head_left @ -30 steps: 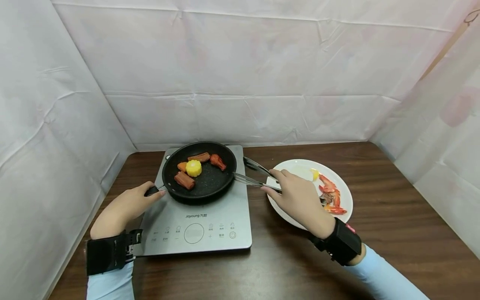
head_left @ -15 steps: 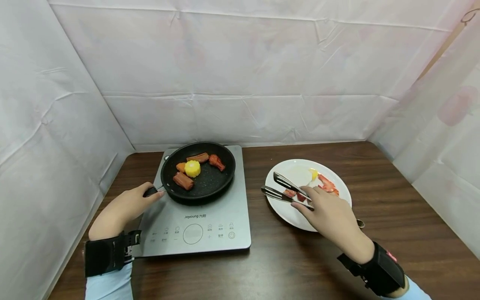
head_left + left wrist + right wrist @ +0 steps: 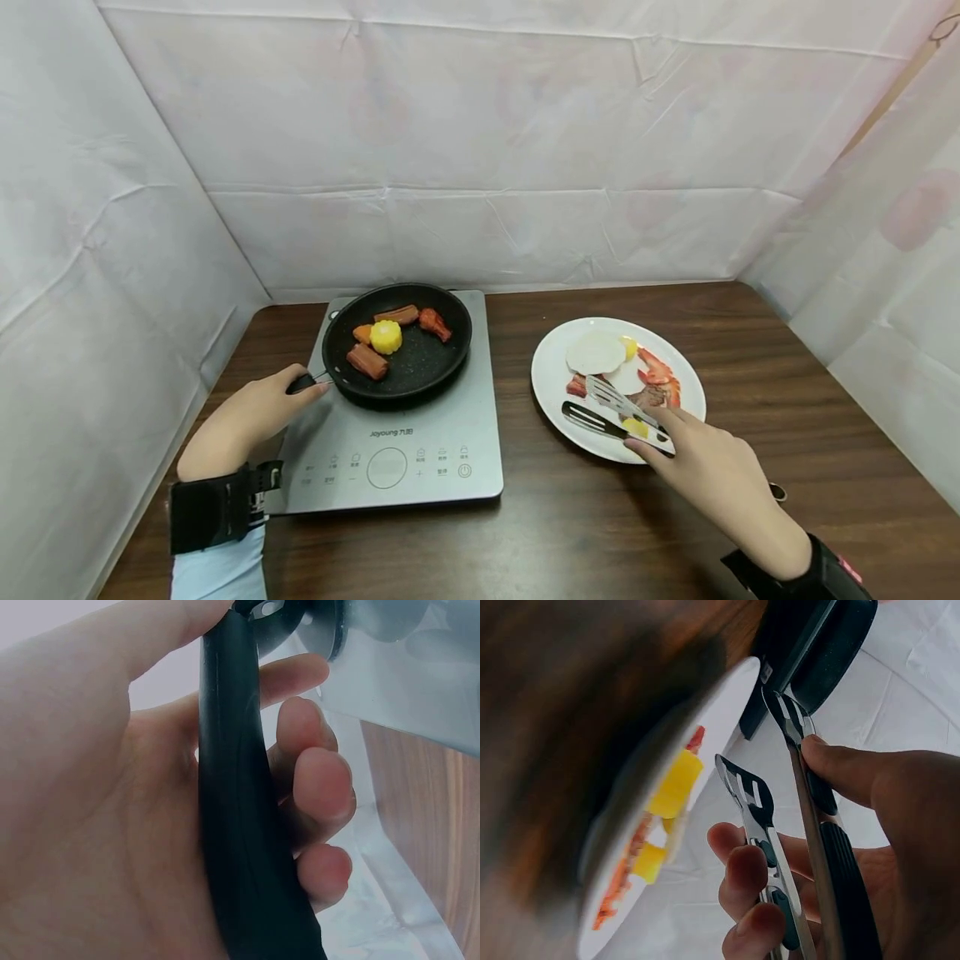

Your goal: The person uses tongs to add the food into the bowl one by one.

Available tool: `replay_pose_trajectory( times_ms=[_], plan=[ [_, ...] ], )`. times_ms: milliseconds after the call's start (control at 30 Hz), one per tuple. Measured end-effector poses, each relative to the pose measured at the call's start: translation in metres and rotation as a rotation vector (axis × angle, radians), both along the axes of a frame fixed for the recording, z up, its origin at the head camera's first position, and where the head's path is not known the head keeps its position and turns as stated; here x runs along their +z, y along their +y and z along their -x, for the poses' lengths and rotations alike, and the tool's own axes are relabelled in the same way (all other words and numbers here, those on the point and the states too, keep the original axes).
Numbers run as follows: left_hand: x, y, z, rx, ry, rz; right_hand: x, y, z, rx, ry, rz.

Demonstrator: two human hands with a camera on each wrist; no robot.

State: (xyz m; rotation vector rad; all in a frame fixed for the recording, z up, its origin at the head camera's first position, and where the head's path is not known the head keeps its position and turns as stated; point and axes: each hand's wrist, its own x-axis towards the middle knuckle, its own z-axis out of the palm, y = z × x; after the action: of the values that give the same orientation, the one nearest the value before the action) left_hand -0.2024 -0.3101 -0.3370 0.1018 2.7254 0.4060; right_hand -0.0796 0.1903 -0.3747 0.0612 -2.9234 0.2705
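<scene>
Head view: Pan handle (image 3: pixel 302 383) was mostly hidden by left hand (image 3: pixel 251 417) | tongs (image 3: pixel 615 400): middle was covered by right hand (image 3: pixel 712 475) | plate (image 3: pixel 546 375): near-right rim was hidden by that hand | cooktop (image 3: pixel 450 404): left edge was partly covered, labels (image 3: pixel 442 472) by front edge were too small to read | table (image 3: pixel 570 533): near edge was cut off, surface was blurred in right wrist view

Brown wood-grained table (image 3: pixel 585 533) stands before creased white sheeting (image 3: pixel 480 150) — back and both sides — tan strip (image 3: pixel 892 102) slanting upper right.
</scene>
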Motion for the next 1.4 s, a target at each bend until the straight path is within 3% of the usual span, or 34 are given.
replay_pose_trajectory(
  times_ms=[300,700,1067,1400],
  plan=[
    [0.001,-0.001,-0.001,-0.004,-0.002,0.006,-0.007,0.015,-0.014,-0.047,-0.056,0.029],
    [0.002,0.001,-0.001,0.015,-0.014,-0.008,-0.006,0.039,-0.034,-0.118,-0.063,0.027],
    [0.001,0.001,0.000,0.000,0.005,0.014,-0.013,0.043,-0.043,-0.126,-0.040,0.061],
    [0.000,0.001,0.000,0.000,0.007,0.009,-0.011,0.047,-0.043,-0.130,-0.114,0.049]
  ],
)
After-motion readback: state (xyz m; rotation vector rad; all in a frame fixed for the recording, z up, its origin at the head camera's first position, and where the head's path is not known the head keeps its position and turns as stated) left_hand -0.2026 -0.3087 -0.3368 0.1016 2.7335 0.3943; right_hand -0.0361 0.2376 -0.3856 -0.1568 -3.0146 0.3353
